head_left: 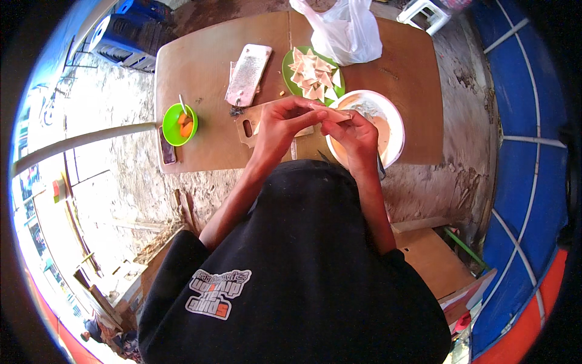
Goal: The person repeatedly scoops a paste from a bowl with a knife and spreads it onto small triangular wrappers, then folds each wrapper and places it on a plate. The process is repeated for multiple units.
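Observation:
My left hand (286, 123) and my right hand (357, 138) meet above the table, both closed on a flat, pale tan piece (333, 113). Fingers cover part of it, so its full shape is hard to see. Just beneath my right hand stands a white bowl (398, 130) holding a beige paste, with a dark handle showing at its near side. Beyond my hands, a green plate (287, 68) carries a heap of pale triangular pieces (311, 74). Under my left hand lies a wooden cutting board (247, 141) with a handle hole, partly hidden by my wrist.
A white plastic bag (351, 33) stands behind the plate. Left of it lies a pale pink grater (249, 76). A bright green bowl (171, 128) with orange pieces and a spoon sits at the table's left edge, beside a phone (167, 148). A white stool (429, 17) stands behind.

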A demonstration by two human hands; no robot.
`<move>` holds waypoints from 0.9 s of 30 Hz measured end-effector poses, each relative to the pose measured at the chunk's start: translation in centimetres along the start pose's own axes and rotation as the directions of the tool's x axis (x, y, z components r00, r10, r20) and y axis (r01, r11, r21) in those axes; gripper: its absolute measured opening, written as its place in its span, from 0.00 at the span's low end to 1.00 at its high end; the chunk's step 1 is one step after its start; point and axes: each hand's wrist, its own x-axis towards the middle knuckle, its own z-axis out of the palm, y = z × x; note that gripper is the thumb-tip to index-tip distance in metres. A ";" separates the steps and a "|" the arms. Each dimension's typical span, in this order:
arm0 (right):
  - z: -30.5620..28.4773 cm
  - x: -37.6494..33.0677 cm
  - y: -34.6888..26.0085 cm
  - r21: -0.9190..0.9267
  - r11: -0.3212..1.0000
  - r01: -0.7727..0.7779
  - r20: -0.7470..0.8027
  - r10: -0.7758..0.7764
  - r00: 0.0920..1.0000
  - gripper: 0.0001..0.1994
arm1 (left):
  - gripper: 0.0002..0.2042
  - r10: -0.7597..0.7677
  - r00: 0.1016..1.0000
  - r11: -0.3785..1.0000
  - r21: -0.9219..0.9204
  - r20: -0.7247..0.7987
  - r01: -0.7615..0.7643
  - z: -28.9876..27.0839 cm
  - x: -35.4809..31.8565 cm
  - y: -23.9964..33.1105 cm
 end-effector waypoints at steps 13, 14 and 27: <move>-2.6 14.4 11.2 0.084 0.989 -0.119 -0.291 0.139 0.947 0.07 | 0.13 -0.140 0.932 0.967 0.155 -0.333 0.201 -16.9 0.7 -8.8; -3.3 15.9 12.4 0.121 0.987 -0.107 -0.299 0.139 0.944 0.07 | 0.13 -0.189 0.935 0.962 0.133 -0.301 0.238 -17.9 0.6 -9.8; -2.5 3.7 15.6 -0.349 0.904 -0.245 -0.479 0.053 0.876 0.13 | 0.16 -0.303 0.931 0.813 0.454 -0.203 0.364 -20.3 1.9 -16.2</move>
